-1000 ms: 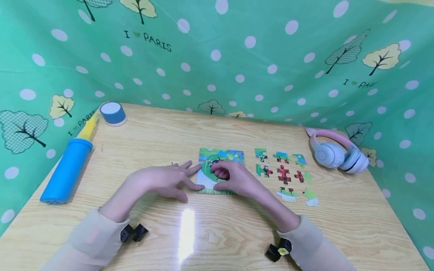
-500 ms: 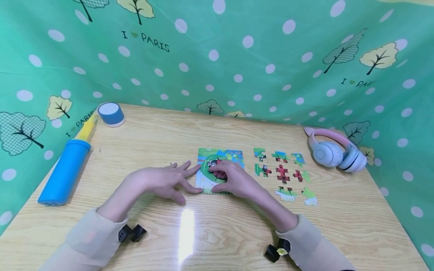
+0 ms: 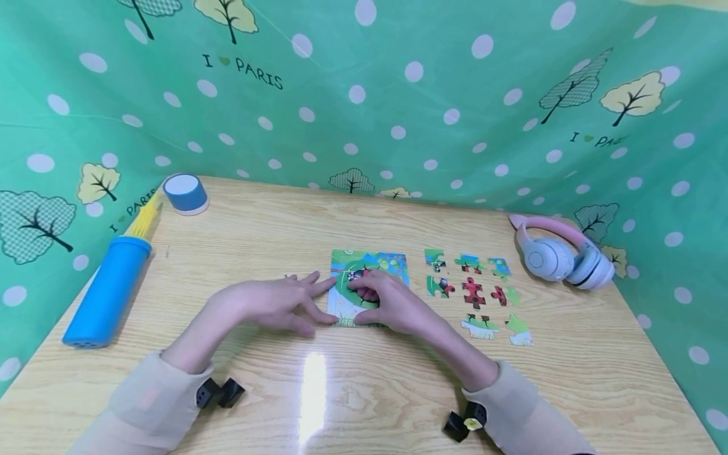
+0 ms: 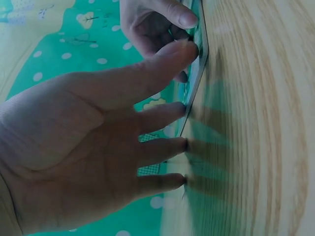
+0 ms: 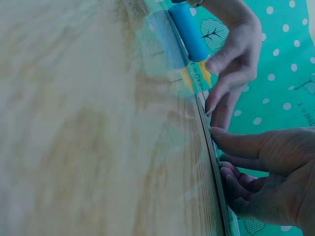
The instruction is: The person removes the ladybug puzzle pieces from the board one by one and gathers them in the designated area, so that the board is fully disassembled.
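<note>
A flat picture board (image 3: pixel 342 304) with a ladybug on a leaf lies mid-table in the head view. My left hand (image 3: pixel 277 304) spreads over its left side; two fingertips touch the left edge. In the left wrist view the fingers of my left hand (image 4: pixel 113 132) are extended and hold nothing. My right hand (image 3: pixel 395 304) covers much of the board, its thumb near the front edge and its fingers bent onto the picture. Whether it pinches a piece is hidden. Several loose puzzle pieces (image 3: pixel 474 294) lie in rows to the right.
A blue hand pump (image 3: pixel 108 294) with a yellow nozzle lies along the left table edge. Behind it stands a blue-and-white round container (image 3: pixel 186 194). Pink-and-white headphones (image 3: pixel 552 258) rest at the right edge. Polka-dot green cloth (image 3: pixel 409 107) walls in the table's back and sides.
Both hands stay at the board with hardly any motion; my right fingertips shift very slightly. The head view has tilted a little. The loose pieces lie as before.
</note>
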The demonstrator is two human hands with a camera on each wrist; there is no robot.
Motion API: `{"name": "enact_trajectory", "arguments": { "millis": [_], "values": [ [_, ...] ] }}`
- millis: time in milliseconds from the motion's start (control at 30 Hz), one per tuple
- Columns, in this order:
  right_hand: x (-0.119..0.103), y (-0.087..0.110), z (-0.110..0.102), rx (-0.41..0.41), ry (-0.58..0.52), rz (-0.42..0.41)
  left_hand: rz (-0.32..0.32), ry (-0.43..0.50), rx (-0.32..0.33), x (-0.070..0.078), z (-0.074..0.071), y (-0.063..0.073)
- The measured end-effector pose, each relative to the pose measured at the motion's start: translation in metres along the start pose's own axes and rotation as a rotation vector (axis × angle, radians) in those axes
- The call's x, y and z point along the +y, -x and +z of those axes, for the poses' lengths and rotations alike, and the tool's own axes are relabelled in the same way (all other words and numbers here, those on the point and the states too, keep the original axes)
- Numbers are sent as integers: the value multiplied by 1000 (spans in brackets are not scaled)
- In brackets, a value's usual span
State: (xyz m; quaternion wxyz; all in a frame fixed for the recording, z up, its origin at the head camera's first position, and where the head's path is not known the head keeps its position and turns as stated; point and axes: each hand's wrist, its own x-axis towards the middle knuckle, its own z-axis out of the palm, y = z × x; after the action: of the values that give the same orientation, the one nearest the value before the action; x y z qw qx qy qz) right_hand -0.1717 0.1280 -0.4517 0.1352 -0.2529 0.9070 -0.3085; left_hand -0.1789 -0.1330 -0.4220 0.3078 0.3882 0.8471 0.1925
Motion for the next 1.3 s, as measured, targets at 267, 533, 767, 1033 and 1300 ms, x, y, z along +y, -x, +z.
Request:
{"name": "enact_trajectory", "arguments": {
  "millis": [267,533,767,1033,1300],
  "values": [
    [-1,-1,1,-8,7,3,-36,-193,311,-1,3,-8],
    [-3,0,0,1,11,-5,-224,-277,280,6,19,-19],
    [-3,0,1,1,11,3,-254,-276,291,9,23,-19],
    [-4,1,2,16,-32,34,-267,-277,276,8,22,-21],
    [-6,-1,2,19,-91,53,-275,-267,266,8,21,-21]
  ]
}}
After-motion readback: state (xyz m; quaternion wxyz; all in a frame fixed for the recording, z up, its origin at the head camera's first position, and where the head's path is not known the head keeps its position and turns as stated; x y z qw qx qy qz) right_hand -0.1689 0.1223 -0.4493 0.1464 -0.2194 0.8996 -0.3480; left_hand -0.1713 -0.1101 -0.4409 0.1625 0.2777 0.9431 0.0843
